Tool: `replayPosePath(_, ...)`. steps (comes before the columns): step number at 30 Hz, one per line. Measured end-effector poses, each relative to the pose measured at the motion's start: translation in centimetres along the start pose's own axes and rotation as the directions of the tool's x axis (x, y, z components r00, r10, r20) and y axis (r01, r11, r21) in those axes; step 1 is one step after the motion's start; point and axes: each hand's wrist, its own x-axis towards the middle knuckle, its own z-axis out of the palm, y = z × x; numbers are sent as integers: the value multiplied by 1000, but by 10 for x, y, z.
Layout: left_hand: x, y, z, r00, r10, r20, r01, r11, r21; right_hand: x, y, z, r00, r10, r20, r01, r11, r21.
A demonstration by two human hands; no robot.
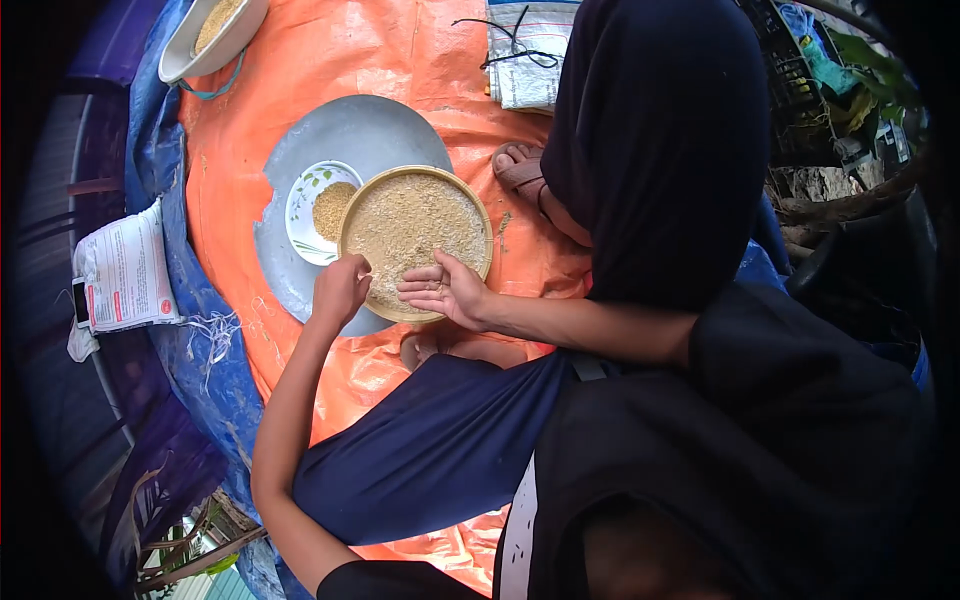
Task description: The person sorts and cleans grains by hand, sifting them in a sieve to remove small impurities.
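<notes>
Orange tarp point(400, 50) covers the ground, and on it lies a broad metal plate point(350, 130). A round, shallow tray point(486, 228) overlaps the plate's 4 o'clock side and is spread edge to edge with pale grain point(415, 225). The tray looks light and stiff, likely woven or thin wood. Its low rim would let the loose grain slide and spill at any tilt, so it seems best taken at two opposite points of the rim, say 3 and 9 o'clock, and kept level. The grain is dry and free-running, to be scooped or pinched rather than gripped. At the tray's 7 o'clock edge the left hand point(340, 288) sits knuckles up, fingers curled down onto the grain; whether it pinches any I cannot tell. At 6 o'clock the right hand point(445, 290) lies palm up over the rim, fingers spread apart and slightly cupped. A small plate point(305, 195) holding a heap of grain rests at the tray's 9 o'clock.
</notes>
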Motion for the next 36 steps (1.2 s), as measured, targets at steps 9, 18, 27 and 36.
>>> replayPosePath(9, 1, 9, 17, 996, 42, 81, -44, 999, 20, -2, 2, 1, 996, 63, 60, -61, 997, -37)
replayPosePath(18, 9, -1, 18, 992, 6, 126, -9, 1000, 21, 3, 2, -5, 998, 25, 51, -18, 993, -119)
replayPosePath(27, 14, 1, 15, 991, 17, 135, -19, 1000, 12, 3, 2, -5, 996, -1, 89, 12, 992, -127)
replayPosePath(36, 13, -4, 16, 995, 24, 99, -26, 1000, 18, 3, 2, -4, 999, 19, 45, -14, 993, -115)
